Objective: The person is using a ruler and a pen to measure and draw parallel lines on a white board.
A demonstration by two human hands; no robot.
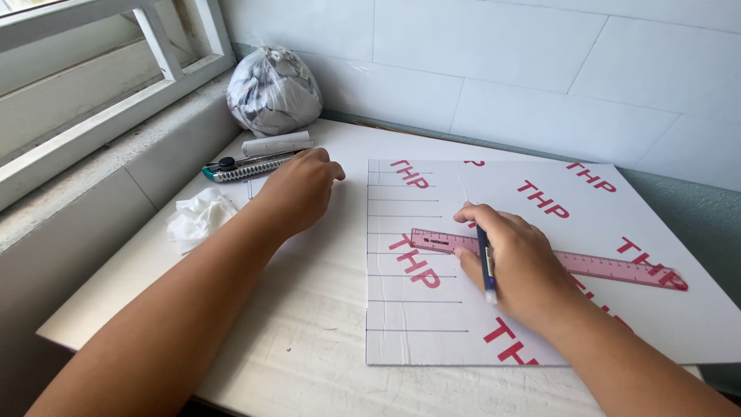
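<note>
- From the head camera, a big white board [556,255] with red letters lay flat on the desk [309,309], and it was the main thing there.
- Thin pencil lines ran across the left part of the board, one under the other. I counted about nine lines, from near the top edge down to near the bottom edge.
- So the left strip looked mostly ruled. The rest of the board, to the right of the lines, had no lines that I could see.
- A pink ruler [610,266] lay across the middle of the board, a bit slanted.
- The right hand [513,266] pressed down on the left end of the ruler. Its fingers were curled around a dark blue pen [485,262], whose white end stuck out toward the person.
- The left hand [297,189] was off the board, to its left. It was loosely curled and held nothing that I could see. It sat just beside a utility knife [251,167].
- A white roll [275,144] lay just behind the knife, farther from the board.
- A crumpled tissue [199,218] lay on the desk, left of the board.
- A tied plastic bag [273,91] sat in the corner, well behind the board.
</note>
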